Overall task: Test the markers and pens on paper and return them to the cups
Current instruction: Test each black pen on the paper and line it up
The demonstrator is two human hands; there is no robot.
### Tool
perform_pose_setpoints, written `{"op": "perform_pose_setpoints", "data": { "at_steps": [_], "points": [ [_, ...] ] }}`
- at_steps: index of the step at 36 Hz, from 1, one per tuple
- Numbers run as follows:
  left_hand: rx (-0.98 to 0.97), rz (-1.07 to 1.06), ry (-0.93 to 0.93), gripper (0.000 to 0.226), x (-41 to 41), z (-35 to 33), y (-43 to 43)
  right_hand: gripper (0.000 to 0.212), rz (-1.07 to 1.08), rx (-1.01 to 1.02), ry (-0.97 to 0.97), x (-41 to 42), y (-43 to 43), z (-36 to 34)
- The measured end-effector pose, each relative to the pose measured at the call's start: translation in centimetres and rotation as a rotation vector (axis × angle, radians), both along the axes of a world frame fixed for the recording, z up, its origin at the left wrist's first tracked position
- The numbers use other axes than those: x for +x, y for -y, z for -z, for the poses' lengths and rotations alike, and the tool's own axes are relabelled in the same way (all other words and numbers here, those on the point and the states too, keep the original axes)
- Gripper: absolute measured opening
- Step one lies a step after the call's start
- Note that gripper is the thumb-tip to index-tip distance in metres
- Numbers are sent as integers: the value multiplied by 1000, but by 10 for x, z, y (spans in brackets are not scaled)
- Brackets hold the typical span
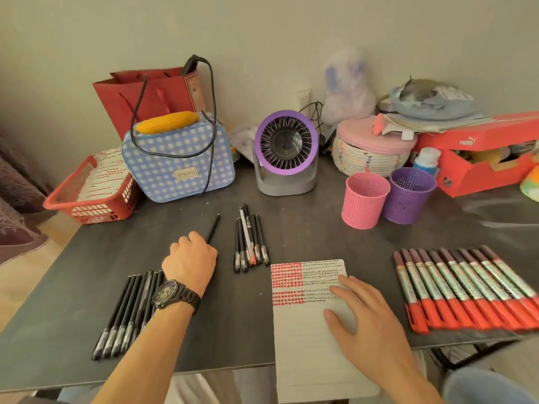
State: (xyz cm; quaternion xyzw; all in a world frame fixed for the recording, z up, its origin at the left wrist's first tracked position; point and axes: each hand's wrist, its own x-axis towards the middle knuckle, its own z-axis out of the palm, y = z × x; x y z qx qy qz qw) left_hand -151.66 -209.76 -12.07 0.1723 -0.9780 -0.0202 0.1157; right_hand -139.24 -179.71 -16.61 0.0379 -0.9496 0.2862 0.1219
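My left hand [191,256], with a black watch on the wrist, is closed around a black pen [213,228] whose end points away toward the back of the table. My right hand [366,319] lies flat and open on the lined paper [306,339], which carries rows of red and black test marks in its upper part. A row of black pens [125,313] lies at the front left. Another bunch of pens [250,240] lies in the middle. Red-capped markers [466,290] lie side by side at the right. A pink mesh cup [366,196] and a purple mesh cup [408,195] stand behind, both looking empty.
Along the back stand a red basket [87,193], a blue checked bag [178,158] with a black cord over it, a purple desk fan [285,153], a woven lidded basket [373,150] and a red shoebox [481,158]. The paper overhangs the table's front edge.
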Motion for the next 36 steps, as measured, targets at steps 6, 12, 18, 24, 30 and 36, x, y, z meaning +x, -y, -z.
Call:
{"op": "perform_pose_setpoints", "data": {
  "at_steps": [6, 12, 18, 24, 30, 36],
  "points": [
    [13, -4, 190, 32, -3, -18, 6, 40, -3, 19, -25, 1, 0, -1],
    [99, 3, 138, 23, 24, -18, 11, 40, -3, 25, -70, 1, 2, 0],
    [422, 50, -94, 15, 74, -6, 8, 41, -1, 10, -104, -1, 3, 1],
    [1157, 170, -169, 29, 117, 2, -26, 35, 24, -28, -75, -2, 4, -3],
    [1369, 363, 3, 39, 149, 3, -61, 40, 14, -200, -58, 5, 7, -24],
    [1166, 605, 64, 31, 169, -4, -80, 32, -150, -841, 226, 30, 22, -57]
  ]
}}
